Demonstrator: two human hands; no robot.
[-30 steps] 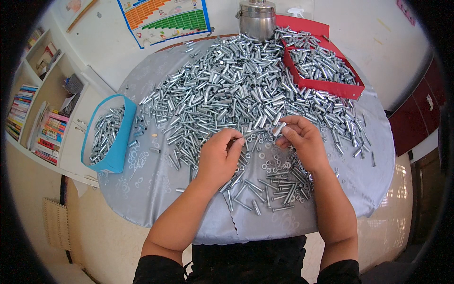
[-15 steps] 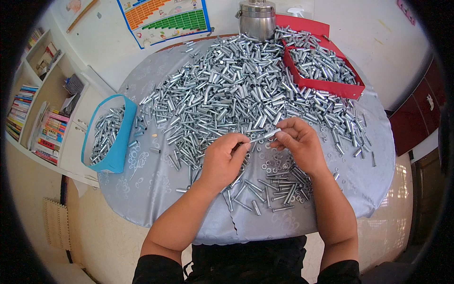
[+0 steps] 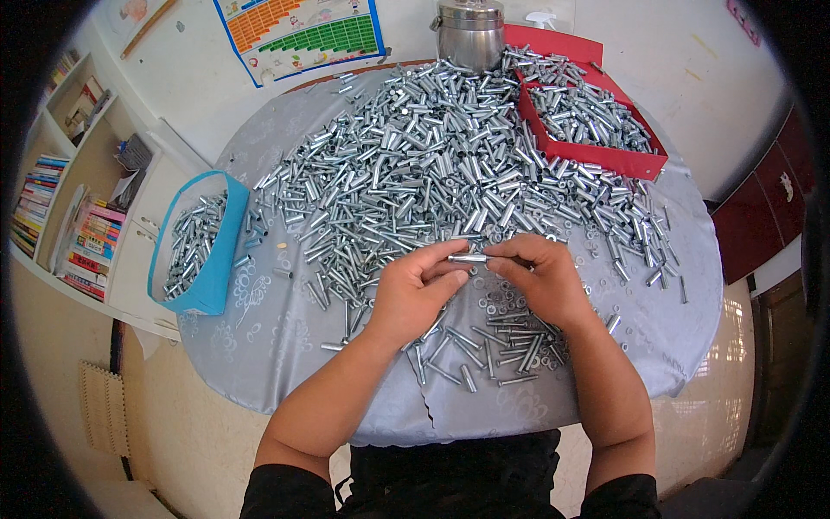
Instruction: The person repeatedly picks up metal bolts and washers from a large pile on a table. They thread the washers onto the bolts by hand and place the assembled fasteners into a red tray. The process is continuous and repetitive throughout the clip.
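A shiny metal sleeve anchor (image 3: 468, 258), its sleeve around the bolt, lies level between my two hands above the near-middle of the table. My left hand (image 3: 413, 292) pinches it between thumb and fingers. At its other end, the thumb and fingertips of my right hand (image 3: 543, 275) are closed on the tip. Just below my hands are a loose group of bolts (image 3: 519, 344) and scattered small washers (image 3: 497, 304). Beyond them spreads a large heap of metal sleeves and bolts (image 3: 406, 156).
A blue box (image 3: 232, 251) of metal pieces stands at the table's left edge. At the back right, a red box (image 3: 596, 157) overflows with more, beside a steel canister (image 3: 470, 39). Silver cloth (image 3: 285, 346) covers the round table. A bookshelf (image 3: 112, 199) stands left.
The sleeve has moved left from my right fingers along the bolt, up to my left fingers. My right hand has shifted slightly lower and both hands are closer together.
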